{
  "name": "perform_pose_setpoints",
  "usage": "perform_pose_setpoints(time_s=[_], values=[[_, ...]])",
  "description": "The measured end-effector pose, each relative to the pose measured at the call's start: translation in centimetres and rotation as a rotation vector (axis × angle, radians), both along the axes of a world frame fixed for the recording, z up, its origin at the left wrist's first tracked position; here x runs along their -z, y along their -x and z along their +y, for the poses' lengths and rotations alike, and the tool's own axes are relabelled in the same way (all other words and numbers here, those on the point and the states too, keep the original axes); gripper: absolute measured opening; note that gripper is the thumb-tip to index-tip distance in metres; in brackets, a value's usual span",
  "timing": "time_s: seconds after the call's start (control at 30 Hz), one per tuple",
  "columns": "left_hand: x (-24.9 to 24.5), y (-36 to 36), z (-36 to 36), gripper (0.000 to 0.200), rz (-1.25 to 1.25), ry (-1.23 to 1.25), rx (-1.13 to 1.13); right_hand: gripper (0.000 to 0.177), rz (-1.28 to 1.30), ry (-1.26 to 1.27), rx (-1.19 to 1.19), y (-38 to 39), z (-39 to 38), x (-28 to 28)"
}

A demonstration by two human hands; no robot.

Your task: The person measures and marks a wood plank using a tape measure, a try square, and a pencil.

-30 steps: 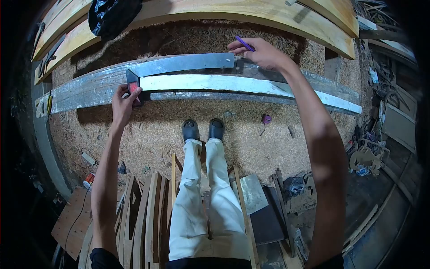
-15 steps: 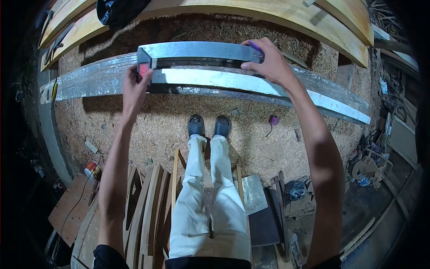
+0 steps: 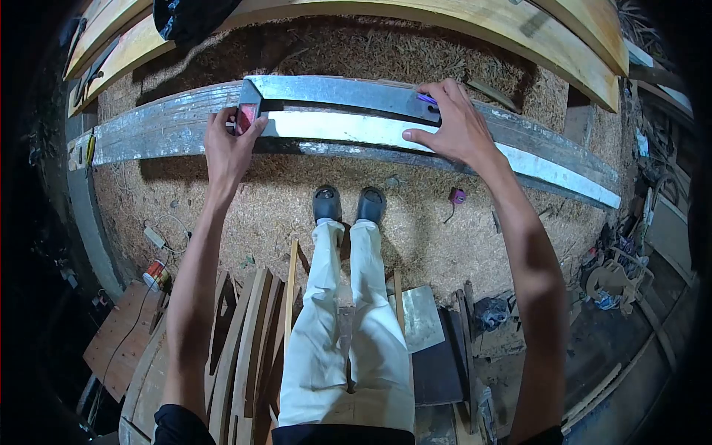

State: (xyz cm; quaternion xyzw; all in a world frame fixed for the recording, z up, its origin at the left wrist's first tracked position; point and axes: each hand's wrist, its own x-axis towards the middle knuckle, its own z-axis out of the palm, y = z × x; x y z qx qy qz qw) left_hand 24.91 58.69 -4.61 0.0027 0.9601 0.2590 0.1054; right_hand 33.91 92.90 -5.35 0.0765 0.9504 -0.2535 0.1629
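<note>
A metal square with a wide blade (image 3: 334, 91) lies along a long weathered plank (image 3: 159, 124). My left hand (image 3: 231, 144) grips the red and dark handle (image 3: 248, 111) at its left end. Near the blade's right end is my right hand (image 3: 461, 126), thumb apart from the fingers, with a purple pen (image 3: 426, 98) held at the fingers. In front of the blade runs a long pale white strip (image 3: 348, 128) on the plank, reaching far to the right.
Thick yellowish boards (image 3: 445, 16) cross the top, with a black plastic bag (image 3: 191, 18) on them. A purple tape measure (image 3: 457, 196) lies on the wood shavings. Cut wood pieces (image 3: 248, 348) stand at lower left, beyond a red and white cup (image 3: 156, 275).
The square has come down onto the plank and shifted slightly right, its blade now nearer the pale strip. Both hands moved with it, and my right hand's fingers have spread more.
</note>
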Motion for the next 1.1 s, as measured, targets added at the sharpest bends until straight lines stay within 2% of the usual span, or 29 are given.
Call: perform_pose_setpoints(time_s=[0.1, 0.17, 0.27, 0.4, 0.63, 0.87, 0.93, 1.1], values=[[0.3, 0.0, 0.0, 0.054, 0.030, -0.012, 0.012, 0.065, -0.029, 0.053, -0.042, 0.0, 1.0, -0.2], [0.2, -0.3, 0.3, 0.053, 0.068, -0.015, 0.015, 0.052, -0.020, 0.176, -0.001, -0.1, 2.2, -0.1], [-0.6, -0.5, 1.9, 0.051, 0.018, -0.113, 0.021, 0.046, 0.102, 0.134, 0.000, -0.1, 3.6, -2.4], [-2.2, -0.2, 5.4, 0.047, 0.063, -0.086, 0.092, 0.048, 0.212, 0.060, -0.062, -0.3, 7.4, -4.5], [-3.5, -0.8, 9.6, 0.051, 0.014, -0.119, 0.168, 0.046, 0.118, 0.012, 0.015, -3.2, 10.7, -7.6], [-3.3, -1.4, 10.3, 0.051, -0.013, -0.125, 0.196, 0.047, 0.150, 0.008, 0.054, -4.9, 11.0, -7.6], [-3.8, -1.5, 10.5, 0.051, -0.086, -0.151, 0.157, 0.045, 0.146, 0.015, 0.069, -5.0, 10.8, -7.8], [-2.9, -1.5, 9.8, 0.059, -0.015, -0.142, 0.206, 0.044, 0.163, -0.013, 0.061, -5.0, 10.3, -8.0]])
